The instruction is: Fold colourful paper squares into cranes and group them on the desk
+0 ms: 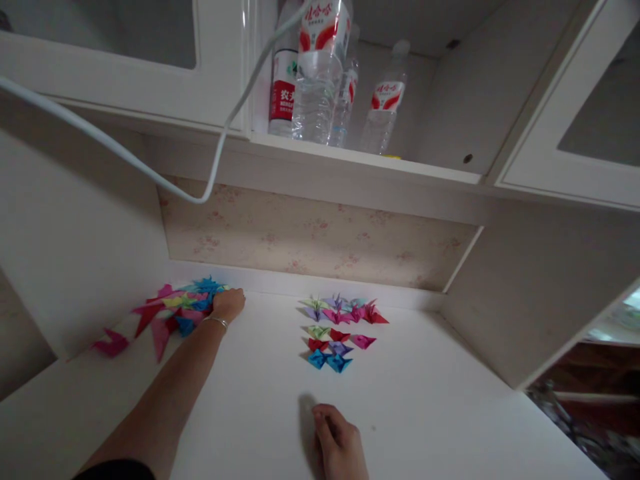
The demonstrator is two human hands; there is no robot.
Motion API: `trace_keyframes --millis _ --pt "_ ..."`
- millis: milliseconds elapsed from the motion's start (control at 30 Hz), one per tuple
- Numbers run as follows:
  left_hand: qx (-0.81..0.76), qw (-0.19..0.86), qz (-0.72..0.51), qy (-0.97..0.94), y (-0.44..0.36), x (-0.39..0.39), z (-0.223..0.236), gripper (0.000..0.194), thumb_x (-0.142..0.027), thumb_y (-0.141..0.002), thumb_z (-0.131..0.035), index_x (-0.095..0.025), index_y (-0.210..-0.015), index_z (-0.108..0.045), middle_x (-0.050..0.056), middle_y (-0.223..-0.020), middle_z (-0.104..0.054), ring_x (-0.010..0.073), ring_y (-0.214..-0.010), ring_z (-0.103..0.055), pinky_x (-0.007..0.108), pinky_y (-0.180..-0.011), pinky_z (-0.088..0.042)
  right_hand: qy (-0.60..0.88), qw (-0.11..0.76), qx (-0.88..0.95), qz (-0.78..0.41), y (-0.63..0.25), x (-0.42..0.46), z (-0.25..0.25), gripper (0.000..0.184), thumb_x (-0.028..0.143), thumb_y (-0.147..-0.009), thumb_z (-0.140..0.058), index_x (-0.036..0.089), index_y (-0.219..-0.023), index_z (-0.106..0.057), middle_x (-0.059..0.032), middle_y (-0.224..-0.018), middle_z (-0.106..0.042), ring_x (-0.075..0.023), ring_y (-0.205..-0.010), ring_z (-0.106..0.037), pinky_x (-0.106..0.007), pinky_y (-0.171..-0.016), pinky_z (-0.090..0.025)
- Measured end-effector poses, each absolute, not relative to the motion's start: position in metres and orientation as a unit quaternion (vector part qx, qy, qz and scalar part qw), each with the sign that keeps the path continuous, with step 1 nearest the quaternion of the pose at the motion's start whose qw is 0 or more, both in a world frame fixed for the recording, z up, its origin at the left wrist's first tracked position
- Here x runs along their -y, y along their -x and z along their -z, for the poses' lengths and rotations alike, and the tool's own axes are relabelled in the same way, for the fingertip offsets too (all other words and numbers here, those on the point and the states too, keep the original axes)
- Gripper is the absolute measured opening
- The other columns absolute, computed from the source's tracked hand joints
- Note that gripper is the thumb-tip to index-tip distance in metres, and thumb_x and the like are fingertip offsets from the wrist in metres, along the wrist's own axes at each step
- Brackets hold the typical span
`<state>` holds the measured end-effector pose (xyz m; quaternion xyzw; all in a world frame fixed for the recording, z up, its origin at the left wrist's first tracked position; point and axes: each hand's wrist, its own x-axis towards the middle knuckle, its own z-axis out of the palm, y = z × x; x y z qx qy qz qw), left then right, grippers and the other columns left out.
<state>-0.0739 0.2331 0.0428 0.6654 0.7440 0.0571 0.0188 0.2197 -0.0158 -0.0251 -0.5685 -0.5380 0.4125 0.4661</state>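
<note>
At the far left of the white surface, my left hand [230,304] is closed at the edge of a loose pile of folded paper cranes [186,301] in pink, red, blue and yellow. Its fingertips are hidden, so what they grip does not show. My right hand [341,441] is curled near the front of the surface, thumb against the fingers, with nothing visible in it. Beyond it, more paper cranes sit in short rows: blue ones [338,363] nearest, a red one [340,335] and a pink one [363,341] behind, and a mixed group [336,308] at the back.
Above hangs an open cabinet shelf [370,158] with several clear plastic bottles [320,87]. A white cable [150,175] droops in front of the cabinets. White side panels [540,287] and a flowered back wall [320,233] enclose the surface [450,400].
</note>
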Motion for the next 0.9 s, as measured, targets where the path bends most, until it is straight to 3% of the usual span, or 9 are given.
trace_keyframes --millis 233,333,467,667,900 --pt "-0.73 0.027 -0.111 -0.674 0.062 -0.215 -0.053 0.028 -0.035 -0.092 -0.049 -0.014 -0.104 -0.063 0.01 -0.103 -0.068 0.0237 -0.097 -0.063 0.044 -0.086 -0.047 0.568 0.498 0.484 -0.442 -0.218 0.008 0.048 0.055 0.071 -0.074 -0.049 0.019 -0.077 -0.065 0.0024 -0.039 -0.047 -0.011 -0.033 -0.035 -0.023 -0.035 -0.02" --pt "-0.698 0.062 -0.172 -0.693 0.053 -0.202 -0.061 0.027 -0.03 -0.091 -0.043 -0.018 -0.097 -0.066 0.011 -0.096 -0.073 0.0242 -0.094 -0.067 0.036 -0.081 -0.047 0.561 0.502 0.494 -0.435 -0.218 0.006 0.054 0.056 0.072 -0.074 -0.049 0.018 -0.077 -0.066 0.0014 -0.039 -0.049 -0.0107 -0.034 -0.035 -0.023 -0.036 -0.02" --pt "-0.632 0.107 -0.25 -0.726 0.044 -0.161 -0.064 0.03 -0.033 -0.09 -0.041 -0.022 -0.102 -0.066 0.004 -0.104 -0.073 0.0176 -0.095 -0.066 0.024 -0.08 -0.048 0.553 0.491 0.511 -0.438 -0.217 0.006 0.051 0.056 0.072 -0.073 -0.051 0.018 -0.076 -0.066 0.0011 -0.039 -0.049 -0.0103 -0.035 -0.034 -0.023 -0.036 -0.019" --pt "-0.572 0.299 -0.401 -0.649 0.046 -0.055 -0.054 0.041 -0.053 -0.082 -0.049 -0.017 -0.09 -0.067 0.003 -0.08 -0.072 0.0148 -0.055 -0.062 0.023 -0.053 -0.045 0.525 0.485 0.476 -0.512 -0.22 0.016 0.028 0.051 0.065 -0.075 -0.059 0.016 -0.086 -0.067 0.0034 -0.046 -0.046 -0.0094 -0.041 -0.036 -0.022 -0.04 -0.023" --pt "-0.553 0.36 -0.428 -0.618 0.019 0.019 -0.017 0.035 -0.049 -0.085 -0.05 -0.019 -0.101 -0.059 0.007 -0.094 -0.071 0.0123 -0.053 -0.058 0.022 -0.048 -0.044 0.495 0.572 0.38 -0.533 -0.206 0.025 0.004 0.041 0.054 -0.072 -0.069 0.015 -0.083 -0.068 0.0024 -0.054 -0.05 -0.0076 -0.044 -0.037 -0.02 -0.041 -0.025"
